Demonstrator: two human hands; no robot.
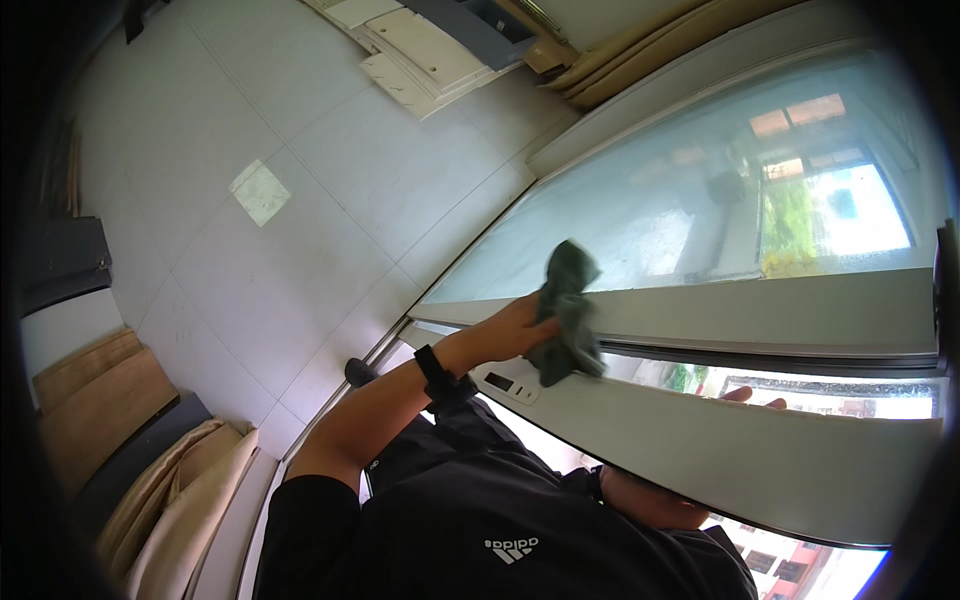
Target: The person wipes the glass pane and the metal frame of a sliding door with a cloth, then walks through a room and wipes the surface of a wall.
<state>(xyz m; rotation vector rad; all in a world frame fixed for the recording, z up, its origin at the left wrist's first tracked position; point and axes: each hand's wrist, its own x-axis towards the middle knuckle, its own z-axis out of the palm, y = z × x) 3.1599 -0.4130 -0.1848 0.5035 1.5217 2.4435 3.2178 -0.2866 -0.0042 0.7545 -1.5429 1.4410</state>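
My left hand (517, 324), with a black band on its wrist, holds a crumpled dark grey-green cloth (566, 330). The cloth lies across the white frame rail (750, 311) of a sliding glass panel, its upper end over the glass (637, 217). Nearer my body is a second white frame stile (697, 442) with a latch plate (510, 386). My right forearm passes behind that stile. Only some fingertips of my right hand (739, 395) show, curled over its far edge; the rest is hidden.
Pale floor tiles (262, 300) spread to the left, beside the metal door track (397, 337). Flat boards (427, 60) lie at the top. Wooden panels (112, 397) and beige curtain-like fabric (180, 510) are at lower left. More tan fabric (637, 60) hangs at upper right. Buildings (780, 562) show outside.
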